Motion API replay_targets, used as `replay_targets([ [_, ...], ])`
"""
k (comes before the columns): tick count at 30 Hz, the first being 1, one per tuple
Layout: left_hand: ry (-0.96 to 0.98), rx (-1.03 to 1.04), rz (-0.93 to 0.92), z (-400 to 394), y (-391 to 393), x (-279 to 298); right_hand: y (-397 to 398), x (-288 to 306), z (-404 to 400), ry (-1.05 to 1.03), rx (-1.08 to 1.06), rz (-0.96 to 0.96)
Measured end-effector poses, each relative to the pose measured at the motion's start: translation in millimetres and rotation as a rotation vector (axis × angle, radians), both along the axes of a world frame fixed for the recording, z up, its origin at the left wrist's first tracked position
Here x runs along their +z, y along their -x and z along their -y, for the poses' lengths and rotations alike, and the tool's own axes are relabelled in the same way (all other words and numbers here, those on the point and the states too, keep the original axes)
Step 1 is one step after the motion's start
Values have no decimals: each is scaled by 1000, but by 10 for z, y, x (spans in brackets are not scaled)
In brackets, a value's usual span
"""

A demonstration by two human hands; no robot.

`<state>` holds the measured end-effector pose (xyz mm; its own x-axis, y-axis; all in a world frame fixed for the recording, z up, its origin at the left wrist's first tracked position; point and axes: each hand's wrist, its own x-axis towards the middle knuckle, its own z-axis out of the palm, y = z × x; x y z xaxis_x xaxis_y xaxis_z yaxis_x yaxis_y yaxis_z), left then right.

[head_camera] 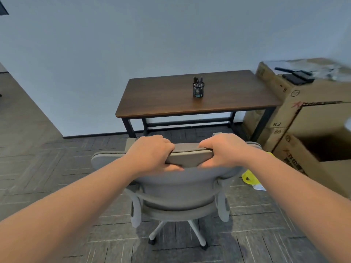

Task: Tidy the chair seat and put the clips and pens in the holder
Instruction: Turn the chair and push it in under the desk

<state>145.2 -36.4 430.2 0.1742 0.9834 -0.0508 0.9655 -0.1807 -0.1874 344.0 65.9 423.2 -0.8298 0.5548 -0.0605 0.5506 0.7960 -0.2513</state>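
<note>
A grey office chair (180,188) stands in front of me, seen from behind, so its seat is hidden by the backrest. My left hand (152,154) and my right hand (222,150) both grip the top edge of the chair's headrest, fingers wrapped over it. Beyond the chair stands a brown wooden desk (161,99) with black legs. On it sits a black mesh pen holder (198,89) with a few dark pens upright inside and something coloured at its bottom. No loose clips or pens show.
Large cardboard boxes (311,118) are stacked at the right, close to the desk, with dark items on top. A yellow bag (248,177) lies on the floor by the chair's right side. Grey carpet tiles cover the floor; a white wall is behind the desk.
</note>
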Motion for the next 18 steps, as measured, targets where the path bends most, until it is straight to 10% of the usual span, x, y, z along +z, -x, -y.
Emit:
replay_targets([
  [18,-46,-2,7,-1503,-77,-16,-147,34,-1191,-149,-89,16],
])
